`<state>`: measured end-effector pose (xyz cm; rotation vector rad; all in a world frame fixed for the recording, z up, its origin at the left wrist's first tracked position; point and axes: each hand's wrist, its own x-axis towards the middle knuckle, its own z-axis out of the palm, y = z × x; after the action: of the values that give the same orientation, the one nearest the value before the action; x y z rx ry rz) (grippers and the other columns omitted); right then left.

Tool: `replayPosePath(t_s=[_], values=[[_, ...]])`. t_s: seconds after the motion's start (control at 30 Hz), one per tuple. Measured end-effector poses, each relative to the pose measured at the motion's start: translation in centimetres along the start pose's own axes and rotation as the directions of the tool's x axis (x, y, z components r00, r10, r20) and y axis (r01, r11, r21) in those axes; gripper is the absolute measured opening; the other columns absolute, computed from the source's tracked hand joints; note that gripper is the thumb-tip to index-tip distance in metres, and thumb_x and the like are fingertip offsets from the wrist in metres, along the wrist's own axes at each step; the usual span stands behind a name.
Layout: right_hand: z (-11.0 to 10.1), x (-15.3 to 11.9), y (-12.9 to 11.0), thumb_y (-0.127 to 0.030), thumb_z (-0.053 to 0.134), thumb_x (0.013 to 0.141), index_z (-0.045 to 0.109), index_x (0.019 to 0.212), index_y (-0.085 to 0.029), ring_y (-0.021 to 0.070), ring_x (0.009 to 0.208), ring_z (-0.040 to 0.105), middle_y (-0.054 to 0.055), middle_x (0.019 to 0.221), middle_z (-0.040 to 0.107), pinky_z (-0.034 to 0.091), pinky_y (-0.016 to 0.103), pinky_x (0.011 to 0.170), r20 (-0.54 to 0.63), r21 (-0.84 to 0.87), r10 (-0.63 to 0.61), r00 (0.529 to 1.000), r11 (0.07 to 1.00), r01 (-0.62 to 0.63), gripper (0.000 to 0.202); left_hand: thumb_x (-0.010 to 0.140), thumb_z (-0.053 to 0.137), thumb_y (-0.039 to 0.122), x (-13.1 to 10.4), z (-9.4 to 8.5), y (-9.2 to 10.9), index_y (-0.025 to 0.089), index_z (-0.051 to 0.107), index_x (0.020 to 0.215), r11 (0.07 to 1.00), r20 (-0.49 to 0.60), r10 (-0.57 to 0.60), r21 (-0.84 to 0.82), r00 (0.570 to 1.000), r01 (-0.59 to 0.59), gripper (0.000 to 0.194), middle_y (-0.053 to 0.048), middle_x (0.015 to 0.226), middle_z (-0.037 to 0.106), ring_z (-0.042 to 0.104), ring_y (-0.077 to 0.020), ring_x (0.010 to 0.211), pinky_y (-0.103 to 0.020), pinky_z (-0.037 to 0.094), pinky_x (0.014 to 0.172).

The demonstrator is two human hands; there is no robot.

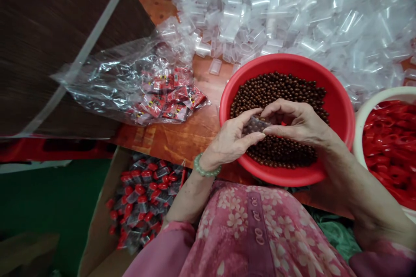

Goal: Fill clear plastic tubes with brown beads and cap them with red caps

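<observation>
Over a red basin (341, 108) of small brown balls (279, 91), both hands meet around a small clear container (255, 125) that looks filled with dark balls. My left hand (232, 138), with a green bead bracelet at the wrist, grips the container's left side between thumb and fingers. At its right end is my right hand (295, 123), fingers curled, with a bit of red showing between thumb and fingers; this seems to be a red cap, partly hidden by the fingers.
Clear empty containers (276, 8) cover the table's far side. A bag of red packets (169, 95) lies left. Below it, a cardboard box (104, 207) holds red-capped containers. A white tub (360, 134) of red pieces stands right. A dark brown board (39, 30) is upper left.
</observation>
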<state>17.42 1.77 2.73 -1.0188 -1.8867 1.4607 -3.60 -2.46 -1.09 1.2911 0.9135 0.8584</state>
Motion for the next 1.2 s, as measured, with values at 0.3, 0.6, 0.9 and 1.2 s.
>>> replayPosePath(t_s=[0.3,0.6,0.9,1.2], values=[[-0.4,0.4,-0.3,-0.02,0.076,0.08,0.05,0.078,-0.02,0.0057,0.06,0.041,-0.008,0.07,0.044,0.034,0.02,0.053,0.19,-0.024,-0.018,0.982,0.999,0.023,0.026,0.09,0.069,0.03,0.3,-0.4,0.5,0.016,0.063,0.139,0.98,0.133,0.052,0.186,0.99,-0.077,0.051,-0.01,0.123,0.075,0.071,-0.0241,0.107,-0.037,0.055,0.099],[-0.2,0.1,0.0,-0.038,0.084,0.081,0.059,0.092,-0.019,0.0066,0.06,0.042,-0.008,0.069,0.046,0.034,0.021,0.054,0.146,0.076,0.006,0.989,0.997,-0.017,0.033,0.088,0.069,0.026,0.4,-0.3,-0.2,0.016,0.062,0.139,0.988,0.125,0.086,0.119,0.988,-0.101,0.053,-0.009,0.123,0.074,0.069,-0.024,0.112,-0.036,0.053,0.103],[-1.8,-0.6,-0.5,-0.058,0.08,0.08,0.052,0.073,-0.021,0.0101,0.061,0.043,-0.005,0.069,0.049,0.035,0.026,0.056,0.013,-0.116,0.043,0.999,0.992,-0.041,0.047,0.083,0.077,0.028,0.3,-0.1,0.1,0.015,0.06,0.139,0.995,0.067,-0.024,-0.094,0.997,0.03,0.06,-0.011,0.122,0.073,0.07,-0.0213,0.107,-0.036,0.055,0.101],[-2.7,-2.0,3.4,-0.038,0.055,0.1,0.064,0.123,-0.017,0.0277,0.092,0.071,0.014,0.103,0.076,0.045,0.033,0.074,0.079,-0.945,0.528,0.846,0.309,-0.105,0.033,0.077,0.086,0.025,0.9,-1.1,0.6,0.018,0.062,0.126,0.834,0.179,-0.063,-0.532,0.982,0.15,0.055,-0.007,0.106,0.074,0.073,-0.0166,0.098,-0.03,0.061,0.092]])
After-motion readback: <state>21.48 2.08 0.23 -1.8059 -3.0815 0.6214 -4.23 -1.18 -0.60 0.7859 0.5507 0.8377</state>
